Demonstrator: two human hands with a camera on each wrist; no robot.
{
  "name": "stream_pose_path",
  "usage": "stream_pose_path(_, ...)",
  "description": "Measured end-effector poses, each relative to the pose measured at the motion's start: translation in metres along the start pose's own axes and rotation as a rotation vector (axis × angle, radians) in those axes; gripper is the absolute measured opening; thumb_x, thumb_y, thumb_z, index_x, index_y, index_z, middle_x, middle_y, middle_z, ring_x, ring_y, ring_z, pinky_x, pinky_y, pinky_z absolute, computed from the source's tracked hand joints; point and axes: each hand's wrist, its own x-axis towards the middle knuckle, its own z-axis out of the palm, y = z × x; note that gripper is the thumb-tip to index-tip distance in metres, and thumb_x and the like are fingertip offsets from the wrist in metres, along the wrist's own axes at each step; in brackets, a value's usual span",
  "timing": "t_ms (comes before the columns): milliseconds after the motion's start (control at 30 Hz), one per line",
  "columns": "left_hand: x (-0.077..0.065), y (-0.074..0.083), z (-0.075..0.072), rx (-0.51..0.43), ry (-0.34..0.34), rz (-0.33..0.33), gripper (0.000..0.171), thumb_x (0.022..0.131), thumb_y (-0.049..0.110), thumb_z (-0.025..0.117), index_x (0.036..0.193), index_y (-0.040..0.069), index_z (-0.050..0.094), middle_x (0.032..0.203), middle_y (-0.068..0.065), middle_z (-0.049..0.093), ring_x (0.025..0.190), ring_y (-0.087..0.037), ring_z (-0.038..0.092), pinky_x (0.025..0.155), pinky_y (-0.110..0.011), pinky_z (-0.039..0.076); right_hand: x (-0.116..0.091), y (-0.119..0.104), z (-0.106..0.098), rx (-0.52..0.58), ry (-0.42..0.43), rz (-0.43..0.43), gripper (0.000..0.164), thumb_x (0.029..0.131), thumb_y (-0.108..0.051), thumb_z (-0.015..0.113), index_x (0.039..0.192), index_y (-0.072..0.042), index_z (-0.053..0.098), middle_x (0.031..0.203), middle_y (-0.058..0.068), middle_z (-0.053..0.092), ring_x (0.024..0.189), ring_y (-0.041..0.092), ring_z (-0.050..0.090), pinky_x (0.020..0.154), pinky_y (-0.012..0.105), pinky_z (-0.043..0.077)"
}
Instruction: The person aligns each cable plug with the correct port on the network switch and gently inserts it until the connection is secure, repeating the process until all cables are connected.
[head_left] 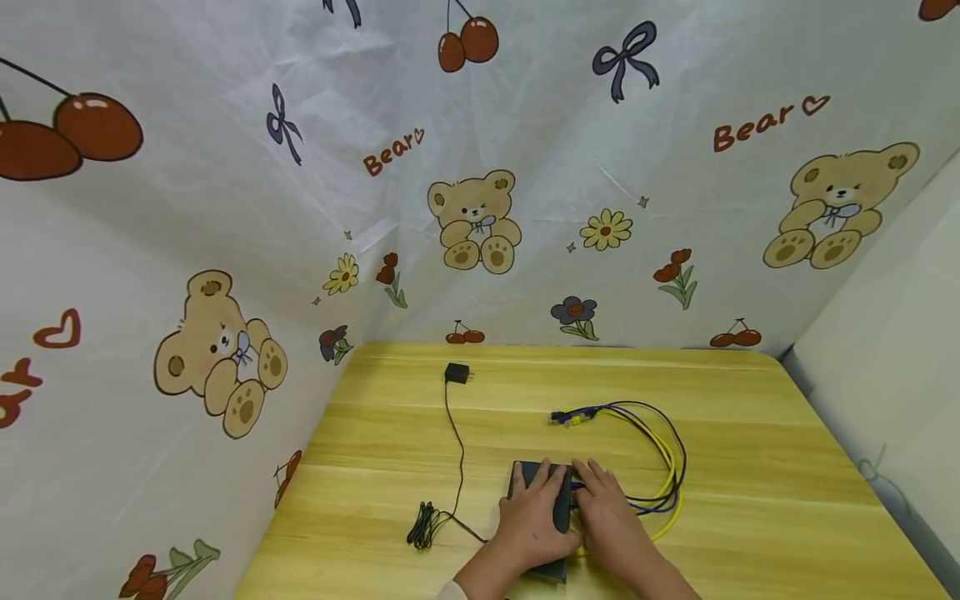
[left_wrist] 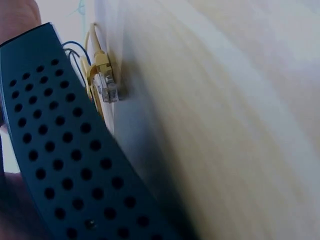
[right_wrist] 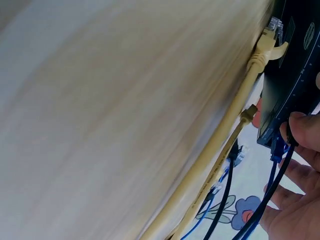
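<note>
A black network switch [head_left: 553, 572] lies on the table under both hands, and its perforated side [left_wrist: 65, 145] fills much of the left wrist view. My left hand [head_left: 534, 525] grips it from above, fingers spread over the top and thumb toward the port side. My right hand [head_left: 611, 517] is at the port side, pinching the plug of a black Ethernet cable [right_wrist: 280, 175] against the ports. Beside that plug, a blue Ethernet plug [right_wrist: 277, 147] sits at the end port. A yellow Ethernet plug [right_wrist: 265, 47] lies loose by the switch.
A black power adapter [head_left: 457, 373] lies toward the back, its thin cord leading to a tied bundle [head_left: 422, 527] and on to the switch. Other cable ends [head_left: 573, 418] lie behind the hands, their yellow, blue and black cables looping right. A patterned cloth [head_left: 480, 308] hangs behind the table.
</note>
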Motion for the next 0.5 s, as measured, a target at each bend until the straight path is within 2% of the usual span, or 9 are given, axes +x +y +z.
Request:
stream_pose_path(167,-0.004,-0.001,0.0,-0.001,-0.011,-0.063,0.102,0.074,0.064,0.069,0.16,0.03,0.025,0.165,-0.017,0.014,0.148,-0.052,0.01,0.092,-0.071,0.039,-0.001,0.004,0.002,-0.038,0.063,-0.018,0.009,0.082,-0.001,0.077,0.088,-0.004,0.071,0.141,0.024,0.053,0.133,0.049,0.045,0.102,0.066,0.038)
stream_pose_path(333,-0.011,0.001,0.0,0.072,-0.015,-0.134,0.106,0.071,0.079,0.065,0.158,0.03,0.031,0.161,-0.018,0.021,0.14,-0.049,0.028,0.09,-0.065,0.042,-0.001,0.007,0.0,-0.061,0.11,-0.033,0.013,0.078,-0.003,0.081,0.083,-0.006,0.07,0.14,0.023,0.054,0.131,0.048,0.046,0.102,0.065,0.04)
stream_pose_path(500,-0.014,0.002,-0.001,0.031,-0.022,-0.158,0.098,0.072,0.068,0.071,0.155,0.03,0.037,0.162,-0.017,0.021,0.133,-0.048,0.036,0.081,-0.061,0.046,-0.001,0.006,-0.002,-0.043,0.097,-0.019,0.012,0.08,-0.004,0.081,0.085,-0.006,0.07,0.14,0.022,0.055,0.132,0.045,0.047,0.104,0.063,0.039)
